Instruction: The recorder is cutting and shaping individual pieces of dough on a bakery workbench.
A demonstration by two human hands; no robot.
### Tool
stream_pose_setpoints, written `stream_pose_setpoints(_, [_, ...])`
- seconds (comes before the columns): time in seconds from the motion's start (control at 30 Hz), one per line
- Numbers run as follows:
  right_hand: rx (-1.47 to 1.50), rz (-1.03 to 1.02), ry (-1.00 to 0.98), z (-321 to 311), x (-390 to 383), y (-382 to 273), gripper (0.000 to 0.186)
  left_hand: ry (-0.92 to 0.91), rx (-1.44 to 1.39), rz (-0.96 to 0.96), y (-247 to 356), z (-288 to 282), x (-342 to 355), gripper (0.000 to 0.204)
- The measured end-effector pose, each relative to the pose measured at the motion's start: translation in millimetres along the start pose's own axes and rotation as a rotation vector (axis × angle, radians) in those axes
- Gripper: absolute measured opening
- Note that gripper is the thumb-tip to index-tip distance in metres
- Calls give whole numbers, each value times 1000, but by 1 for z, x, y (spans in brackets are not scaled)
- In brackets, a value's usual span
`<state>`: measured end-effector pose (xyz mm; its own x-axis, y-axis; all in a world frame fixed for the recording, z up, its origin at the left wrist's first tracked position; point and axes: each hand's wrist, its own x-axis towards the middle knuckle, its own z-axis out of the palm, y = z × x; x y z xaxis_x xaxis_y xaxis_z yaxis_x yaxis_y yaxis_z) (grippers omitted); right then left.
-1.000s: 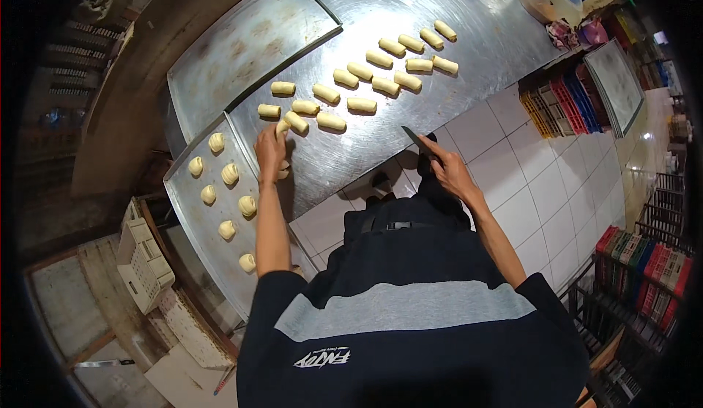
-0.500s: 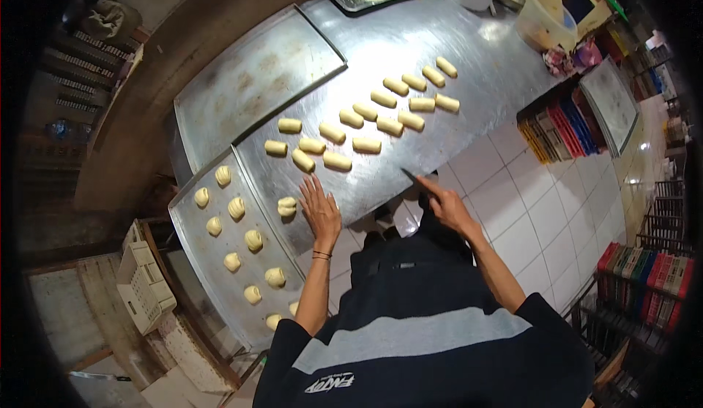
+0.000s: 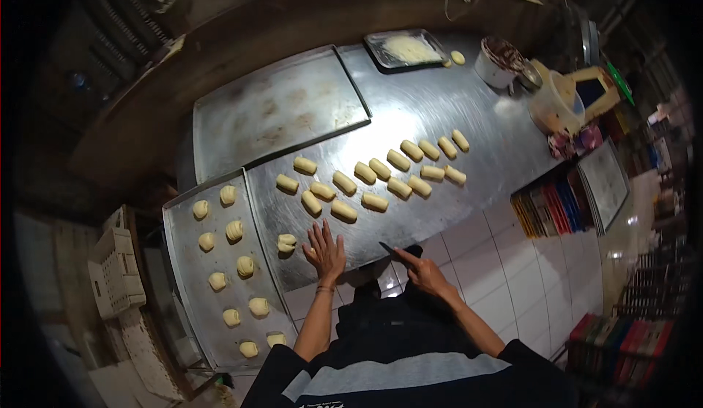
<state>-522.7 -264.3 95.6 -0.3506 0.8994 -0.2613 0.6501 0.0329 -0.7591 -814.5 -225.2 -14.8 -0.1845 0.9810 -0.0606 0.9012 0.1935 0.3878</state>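
My left hand (image 3: 326,254) lies palm down at the near edge of the metal table (image 3: 432,232), fingers spread. A bit of pale dough shows at its fingers, mostly hidden. Left of it sits a cut dough piece (image 3: 286,243). My right hand (image 3: 427,273) grips a knife (image 3: 388,248), its dark blade pointing left toward my left hand, apart from any dough. Beyond both hands, several short dough rolls (image 3: 375,202) lie in loose rows across the table. At the left, a metal baking tray (image 3: 192,291) holds several shaped dough pieces (image 3: 245,265).
A bare baking tray (image 3: 271,108) lies at the back left. Further back stand a small tray of white shreds (image 3: 408,49), a smeared white tub (image 3: 495,67) and a clear plastic container (image 3: 554,104). A cream crate (image 3: 117,272) is at the far left.
The whole view has shifted, so the table sits lower in the picture. My right hand has brought the knife leftward, closer to my left hand. My left hand stays flat at the table's near edge.
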Motion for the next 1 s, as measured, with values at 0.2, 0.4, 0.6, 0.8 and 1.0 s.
stream_pose_setpoints(0.2, [59, -88, -59, 12, -8, 9, 72, -9, -490, -43, -50, -11, -42, 60])
stream_pose_setpoints(0.4, [50, -133, -60, 17, 5, -10, 72, 38, -434, -133, -61, -13, -74, 43])
stream_pose_setpoints(0.6, [-17, -205, -53, 24, 23, -14, 76, 94, -711, -439, -69, 10, -58, 29])
stream_pose_setpoints(0.8, [26, -168, -83, 19, 25, -16, 76, 285, -1032, -140, -29, -26, -34, 33])
stream_pose_setpoints(1.0, [-7, -153, -26, 22, 26, -15, 79, 261, -423, 260, -5, -30, -49, 48])
